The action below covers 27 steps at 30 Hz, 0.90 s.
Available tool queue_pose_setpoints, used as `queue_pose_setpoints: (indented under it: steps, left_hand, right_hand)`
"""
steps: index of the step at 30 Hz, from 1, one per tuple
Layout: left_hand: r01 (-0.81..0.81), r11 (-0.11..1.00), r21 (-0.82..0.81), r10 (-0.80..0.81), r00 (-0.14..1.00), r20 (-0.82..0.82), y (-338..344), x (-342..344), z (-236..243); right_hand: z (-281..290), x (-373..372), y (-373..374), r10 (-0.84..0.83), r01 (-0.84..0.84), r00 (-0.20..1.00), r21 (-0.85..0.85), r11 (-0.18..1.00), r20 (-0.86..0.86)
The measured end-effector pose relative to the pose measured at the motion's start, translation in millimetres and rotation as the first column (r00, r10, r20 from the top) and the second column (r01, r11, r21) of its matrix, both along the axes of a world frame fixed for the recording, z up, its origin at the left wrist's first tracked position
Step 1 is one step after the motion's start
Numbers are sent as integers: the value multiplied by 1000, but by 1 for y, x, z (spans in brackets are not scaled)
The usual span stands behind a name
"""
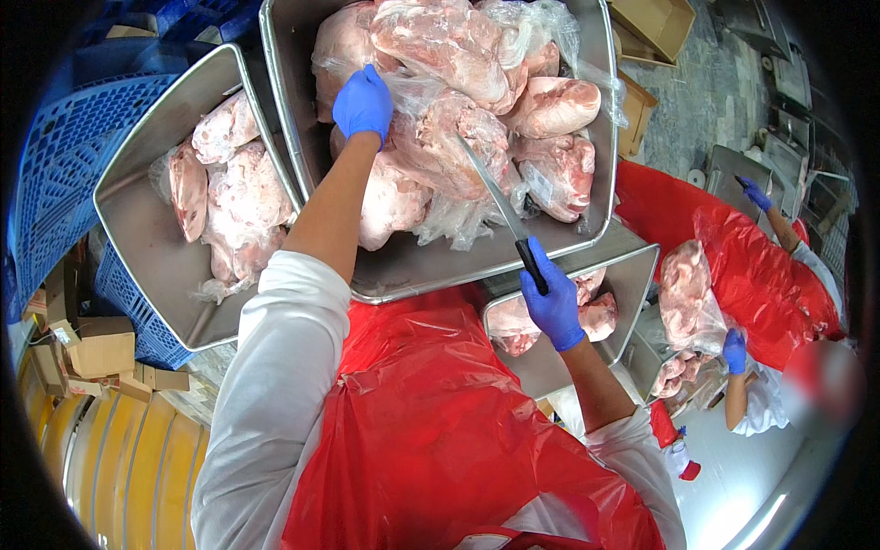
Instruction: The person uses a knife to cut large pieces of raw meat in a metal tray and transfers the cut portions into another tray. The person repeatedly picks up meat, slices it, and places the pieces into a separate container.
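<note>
My right hand, in a blue glove, is closed round the black handle of a long-bladed knife. The blade slants up and left, its tip over a large pale pink piece of meat in a deep metal tub. At the tub's left side my left hand, also gloved in blue, is closed on clear plastic wrap that stretches over the meat. More loose wrap hangs below that piece. Several other large cuts fill the tub.
A second metal tub of meat stands left, a smaller one below right. Blue plastic crates and cardboard boxes are at the far left. On the right, a co-worker in a red apron handles a wrapped cut.
</note>
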<state>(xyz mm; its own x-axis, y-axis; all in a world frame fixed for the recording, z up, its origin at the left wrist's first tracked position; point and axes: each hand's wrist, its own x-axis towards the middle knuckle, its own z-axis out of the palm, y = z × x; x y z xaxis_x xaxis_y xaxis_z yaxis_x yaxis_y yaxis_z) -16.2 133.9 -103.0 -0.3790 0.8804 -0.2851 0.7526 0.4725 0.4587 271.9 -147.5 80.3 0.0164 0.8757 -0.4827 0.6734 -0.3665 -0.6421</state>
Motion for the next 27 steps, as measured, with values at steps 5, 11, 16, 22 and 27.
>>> queue_pose_setpoints:
  steps: [5,11,16,22,27]
  left_hand:
    - [25,998,-51,-26,1000,-15,8,0,-5]
    - [-62,997,-49,65,996,68,1,0,11]
    - [182,983,-24,-184,981,-69,-40,8,31]
    - [396,911,-114,-409,904,-127,-27,21,31]
    - [329,939,100,-336,941,53,-23,17,13]
  right_hand:
    - [5,-8,26,63,-67,996,77,995,60]
    - [18,-8,38,189,-200,966,43,979,177]
    - [59,-19,54,214,-211,922,-43,976,323]
    - [67,-26,52,260,-263,916,-34,964,304]
    - [88,-38,53,250,-214,923,-150,965,292]
